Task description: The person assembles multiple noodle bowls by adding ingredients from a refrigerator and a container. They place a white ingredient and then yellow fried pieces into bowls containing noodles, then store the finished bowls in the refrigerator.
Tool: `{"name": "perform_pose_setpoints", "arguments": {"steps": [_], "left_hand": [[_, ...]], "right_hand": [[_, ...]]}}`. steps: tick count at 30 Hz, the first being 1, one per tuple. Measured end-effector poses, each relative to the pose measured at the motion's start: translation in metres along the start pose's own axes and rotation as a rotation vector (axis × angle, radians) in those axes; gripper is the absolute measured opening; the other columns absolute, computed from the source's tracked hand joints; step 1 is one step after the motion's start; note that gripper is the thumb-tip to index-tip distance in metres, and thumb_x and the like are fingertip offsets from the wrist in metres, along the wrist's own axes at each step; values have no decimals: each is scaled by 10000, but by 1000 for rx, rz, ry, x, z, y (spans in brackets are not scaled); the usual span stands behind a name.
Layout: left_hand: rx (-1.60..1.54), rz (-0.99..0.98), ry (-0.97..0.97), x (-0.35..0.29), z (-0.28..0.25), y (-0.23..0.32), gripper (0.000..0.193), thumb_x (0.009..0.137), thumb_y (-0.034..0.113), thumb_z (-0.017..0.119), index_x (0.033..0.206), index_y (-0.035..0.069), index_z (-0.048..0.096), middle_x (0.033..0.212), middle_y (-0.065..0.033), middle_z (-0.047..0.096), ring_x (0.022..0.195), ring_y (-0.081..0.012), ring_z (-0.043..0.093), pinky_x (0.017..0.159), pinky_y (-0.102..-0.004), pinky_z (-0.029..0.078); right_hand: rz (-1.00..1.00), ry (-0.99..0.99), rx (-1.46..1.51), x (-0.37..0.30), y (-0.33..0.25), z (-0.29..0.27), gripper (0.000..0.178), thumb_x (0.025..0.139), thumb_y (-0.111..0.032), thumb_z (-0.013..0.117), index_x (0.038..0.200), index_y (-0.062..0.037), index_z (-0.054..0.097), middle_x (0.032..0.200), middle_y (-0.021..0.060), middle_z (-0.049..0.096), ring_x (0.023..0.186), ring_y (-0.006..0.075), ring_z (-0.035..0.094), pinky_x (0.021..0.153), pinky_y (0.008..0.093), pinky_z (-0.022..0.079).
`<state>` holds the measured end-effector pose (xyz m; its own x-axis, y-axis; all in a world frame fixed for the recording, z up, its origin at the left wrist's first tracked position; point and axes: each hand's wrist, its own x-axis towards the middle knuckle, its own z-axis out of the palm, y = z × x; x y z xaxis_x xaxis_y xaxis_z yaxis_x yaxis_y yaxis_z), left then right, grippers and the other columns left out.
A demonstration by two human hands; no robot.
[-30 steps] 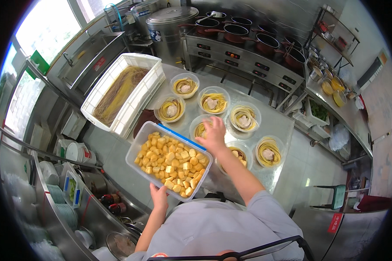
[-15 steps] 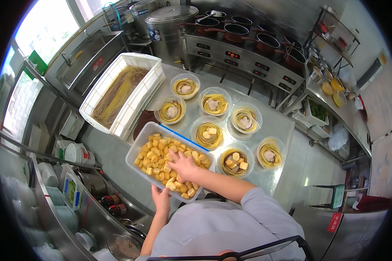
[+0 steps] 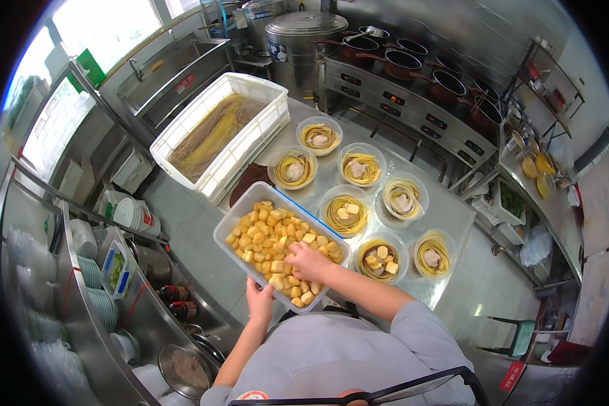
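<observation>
My left hand [image 3: 258, 298] grips the near-left rim of a clear plastic container [image 3: 224, 233], fingers beneath and thumb at the edge. Golden fried tofu puffs [image 3: 267, 233] fill it. Among them is my right hand [image 3: 309, 262], its fingers curled together on tofu puffs; the fingertips are partly hidden. Past the container stand several clear bowls of coiled noodles. One bowl [image 3: 345, 214] beside its blue-edged side has two or three puffs on top, and another bowl [image 3: 380, 261] holds several. A bowl [image 3: 432, 254] at the right has a pale lump on its noodles instead.
These bowls share a steel table [image 3: 430, 220]. A white crate [image 3: 269, 122] of loose noodles stands at its far-left end. Beyond are a stove [image 3: 402, 108] with several dark pans and a big lidded pot [image 3: 304, 54]. Shelves with stacked plates [image 3: 101, 308] run along my left.
My right hand's spread fingers have curled together among the tofu puffs, nearer the container's close side. The whole view has shifted, so the table and bowls appear farther right.
</observation>
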<state>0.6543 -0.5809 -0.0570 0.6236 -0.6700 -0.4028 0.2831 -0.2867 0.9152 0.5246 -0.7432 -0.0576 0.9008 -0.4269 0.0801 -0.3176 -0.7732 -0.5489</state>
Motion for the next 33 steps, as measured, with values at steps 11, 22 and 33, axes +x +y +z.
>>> {"name": "perform_pose_setpoints", "arguments": {"steps": [11,22,33], "left_hand": [[-20,21,-8,1,1,-4,621,784,-31,551,1380,79,421,1000,-66,593,754,-129,579,566,-258,476],[10,7,35,8,2,-12,659,776,-32,558,1409,65,403,996,-69,590,756,-127,557,570,-262,457],[-6,16,30,4,1,-8,612,782,-41,552,1373,69,439,983,-59,593,755,-121,563,568,-252,458]], "right_hand": [[436,459,-14,-24,82,-110,570,711,-163,800,1244,-148,597,1145,100,517,1127,304,502,927,395,472],[81,54,-234,45,-1,-22,648,700,-258,812,1287,-152,560,1427,156,393,1287,402,419,922,451,518],[-55,94,-313,69,18,1,446,676,-190,775,1086,-120,614,1143,105,509,1122,350,518,705,407,594]]}}
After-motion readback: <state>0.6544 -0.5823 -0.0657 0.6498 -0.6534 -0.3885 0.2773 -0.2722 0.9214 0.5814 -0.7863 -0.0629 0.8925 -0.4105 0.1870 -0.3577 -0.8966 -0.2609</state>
